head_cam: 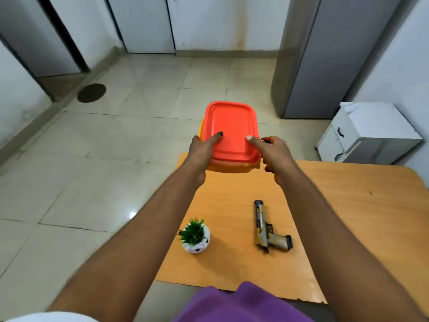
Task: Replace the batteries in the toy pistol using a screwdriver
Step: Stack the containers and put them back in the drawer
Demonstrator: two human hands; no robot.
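Both hands hold up an orange plastic box with a red lid [232,129] over the far edge of the wooden table [348,205]. My left hand [202,154] grips its left side with the thumb lying on the lid. My right hand [274,156] grips the right side, thumb on the lid, and something small and dark shows at its fingers. The toy pistol [267,228], tan and black, lies flat on the table nearer to me, barrel pointing away. What the box holds is hidden. No screwdriver or batteries are in sight.
A small green plant in a white pot [196,238] stands near the table's left edge. A white drawer cabinet [366,133] sits on the floor at the right, a grey locker [325,54] behind it. Tiled floor lies beyond.
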